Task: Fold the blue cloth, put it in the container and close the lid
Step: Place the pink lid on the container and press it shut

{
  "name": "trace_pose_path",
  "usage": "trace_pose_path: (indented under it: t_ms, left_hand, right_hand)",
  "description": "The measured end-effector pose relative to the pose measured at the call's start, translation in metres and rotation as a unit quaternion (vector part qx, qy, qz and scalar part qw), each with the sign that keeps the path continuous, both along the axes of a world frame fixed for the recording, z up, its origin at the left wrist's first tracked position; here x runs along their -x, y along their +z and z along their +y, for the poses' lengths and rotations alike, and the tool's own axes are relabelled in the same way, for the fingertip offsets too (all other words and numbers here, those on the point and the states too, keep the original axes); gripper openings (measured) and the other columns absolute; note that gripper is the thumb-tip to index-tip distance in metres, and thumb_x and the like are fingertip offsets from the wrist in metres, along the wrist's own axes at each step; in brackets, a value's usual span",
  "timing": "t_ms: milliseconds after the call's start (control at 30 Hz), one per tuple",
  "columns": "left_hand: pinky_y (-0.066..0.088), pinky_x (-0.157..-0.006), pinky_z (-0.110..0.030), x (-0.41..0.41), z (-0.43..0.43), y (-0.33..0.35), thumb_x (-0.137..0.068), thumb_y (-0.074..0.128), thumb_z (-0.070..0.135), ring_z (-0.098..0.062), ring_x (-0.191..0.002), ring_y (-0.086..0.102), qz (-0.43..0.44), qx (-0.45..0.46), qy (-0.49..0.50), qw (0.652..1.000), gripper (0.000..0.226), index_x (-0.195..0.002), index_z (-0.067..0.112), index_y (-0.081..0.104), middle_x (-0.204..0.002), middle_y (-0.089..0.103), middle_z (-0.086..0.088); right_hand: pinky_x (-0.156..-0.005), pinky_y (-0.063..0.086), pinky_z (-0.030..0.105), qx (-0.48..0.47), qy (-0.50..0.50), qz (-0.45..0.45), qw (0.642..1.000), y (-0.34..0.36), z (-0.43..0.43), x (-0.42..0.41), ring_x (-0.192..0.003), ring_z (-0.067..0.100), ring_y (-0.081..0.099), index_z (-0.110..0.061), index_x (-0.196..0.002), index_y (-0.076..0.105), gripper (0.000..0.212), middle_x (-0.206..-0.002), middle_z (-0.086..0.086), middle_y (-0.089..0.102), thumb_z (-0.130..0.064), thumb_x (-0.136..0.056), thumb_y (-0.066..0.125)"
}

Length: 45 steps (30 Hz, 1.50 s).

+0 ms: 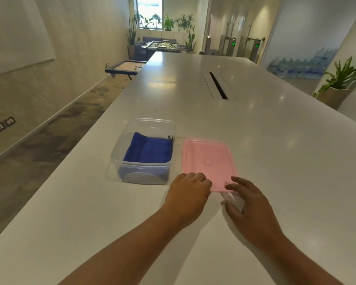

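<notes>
Pink lid (pixel 209 161) runs lengthwise toward 12, my left hand (pixel 188 191) curled on its near edge, right hand (pixel 248 199) open beside (container (pixel 132 128) at 10, blue cloth (pixel 147 150) inside).

Clear glossy plastic container (pixel 119 155), matt soft blue cloth (pixel 148 150), translucent pink plastic lid (pixel 210 159), polished white table (pixel 275 161)

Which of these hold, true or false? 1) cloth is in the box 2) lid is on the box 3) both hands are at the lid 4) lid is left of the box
1) True: the blue cloth lies folded inside the clear box.
2) False: the pink lid lies flat on the table.
3) True: left hand and right hand are at its near edge.
4) False: it lies right of the box.
</notes>
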<state>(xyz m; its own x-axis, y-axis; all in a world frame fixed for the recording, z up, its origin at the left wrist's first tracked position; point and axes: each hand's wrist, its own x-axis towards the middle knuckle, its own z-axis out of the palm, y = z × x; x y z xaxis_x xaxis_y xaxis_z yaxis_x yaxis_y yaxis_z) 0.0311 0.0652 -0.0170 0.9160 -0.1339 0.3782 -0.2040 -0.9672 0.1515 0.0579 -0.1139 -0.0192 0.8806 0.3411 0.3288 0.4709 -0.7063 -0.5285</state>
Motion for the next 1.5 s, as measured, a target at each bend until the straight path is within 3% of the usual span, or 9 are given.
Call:
trace_pose_path:
  t_ms: [300, 500, 633, 733, 833, 1000, 1167, 1333, 1500]
  left_hand:
    - [0.05, -0.078, -0.031, -0.002, -0.005, 0.012, -0.083, 0.073, 0.02, -0.016, -0.068, 0.061, -0.031, -0.024, 0.009, 0.999, 0.012, -0.086, 0.022, 0.062, -0.082, 0.069, 0.004]
    - [0.057, -0.055, -0.03, 0.002, -0.01, 0.031, -0.082, 0.076, 0.017, -0.012, -0.055, 0.062, -0.122, 0.077, -0.019, 0.989, 0.013, -0.084, 0.021, 0.063, -0.076, 0.07, 0.005]
    - [0.056, -0.072, -0.019, 0.019, -0.022, 0.043, -0.094, 0.047, 0.045, -0.011, -0.073, 0.071, -0.116, 0.252, 0.014, 0.961, 0.032, -0.099, 0.02, 0.066, -0.092, 0.075, 0.003]
    - [0.057, -0.081, -0.019, 0.04, -0.028, 0.055, -0.096, 0.05, 0.039, -0.007, -0.09, 0.069, -0.049, 0.477, 0.002, 0.877, 0.017, -0.099, 0.029, 0.064, -0.098, 0.072, 0.016]
    - [0.059, -0.083, -0.031, 0.064, -0.035, 0.068, -0.096, 0.055, 0.02, -0.011, -0.094, 0.072, 0.021, 0.677, -0.004, 0.736, 0.011, -0.096, 0.024, 0.066, -0.097, 0.075, 0.014]
    - [0.061, -0.068, -0.037, 0.092, -0.03, 0.069, -0.088, 0.063, 0.007, -0.024, -0.084, 0.076, 0.071, 0.793, 0.033, 0.604, 0.004, -0.09, 0.009, 0.066, -0.087, 0.079, 0.003]
    - [0.061, -0.065, -0.034, 0.117, -0.008, 0.057, -0.075, 0.079, 0.011, -0.024, -0.074, 0.075, 0.063, 0.744, 0.065, 0.662, 0.01, -0.082, 0.017, 0.076, -0.087, 0.078, -0.003]
    - [0.051, -0.043, -0.028, 0.131, 0.023, 0.061, -0.055, 0.078, 0.02, -0.027, -0.061, 0.073, 0.017, 0.754, 0.153, 0.638, 0.044, -0.098, 0.023, 0.067, -0.075, 0.077, -0.007]
    - [0.055, -0.05, -0.028, 0.138, 0.05, 0.063, -0.052, 0.078, 0.038, -0.024, -0.068, 0.076, 0.018, 0.724, 0.166, 0.669, 0.055, -0.105, 0.027, 0.068, -0.083, 0.079, -0.001]
  right_hand:
    - [-0.101, 0.033, 0.022, -0.114, -0.03, 0.041, 0.992, 0.0, 0.0, -0.002, -0.135, -0.003, 0.027, -0.031, -0.153, 0.017, 0.093, -0.161, -0.016, 0.019, -0.05, -0.079, 0.068]
    - [-0.116, 0.031, 0.042, -0.29, -0.071, 0.117, 0.947, 0.005, -0.004, -0.007, -0.143, 0.006, 0.03, -0.031, -0.155, 0.014, 0.103, -0.16, -0.014, 0.022, -0.071, -0.069, 0.054]
    - [-0.105, 0.036, 0.03, -0.35, -0.055, 0.13, 0.926, 0.013, -0.006, -0.003, -0.134, 0.006, 0.039, -0.032, -0.154, 0.013, 0.106, -0.144, -0.029, 0.026, -0.069, -0.064, 0.054]
    - [-0.103, 0.041, 0.038, -0.4, -0.022, 0.156, 0.903, 0.015, -0.009, 0.0, -0.13, 0.009, 0.047, -0.046, -0.15, 0.012, 0.101, -0.136, -0.045, 0.025, -0.074, -0.066, 0.061]
    - [-0.093, 0.046, 0.063, -0.564, 0.0, 0.307, 0.766, 0.014, -0.005, 0.006, -0.12, 0.024, 0.057, -0.065, -0.133, 0.034, 0.075, -0.133, -0.025, 0.05, -0.053, -0.071, 0.075]
    - [-0.091, 0.046, 0.067, -0.635, 0.001, 0.343, 0.692, 0.016, 0.012, 0.011, -0.108, 0.039, 0.067, -0.023, -0.133, 0.056, 0.043, -0.125, 0.01, 0.069, -0.037, -0.092, 0.058]
    - [-0.093, 0.048, 0.059, -0.606, 0.001, 0.349, 0.715, 0.022, 0.021, 0.008, -0.117, 0.04, 0.061, -0.015, -0.134, 0.055, 0.055, -0.12, 0.014, 0.071, -0.012, -0.08, 0.064]
    - [-0.072, 0.061, 0.03, -0.558, 0.053, 0.349, 0.751, 0.033, 0.028, 0.006, -0.084, 0.014, 0.074, -0.016, -0.14, 0.048, 0.064, -0.1, 0.004, 0.078, -0.01, -0.078, 0.062]
    - [-0.062, 0.06, 0.023, -0.523, 0.074, 0.356, 0.771, 0.046, 0.037, -0.003, -0.072, 0.008, 0.073, -0.017, -0.139, 0.05, 0.068, -0.088, 0.0, 0.079, -0.01, -0.073, 0.063]
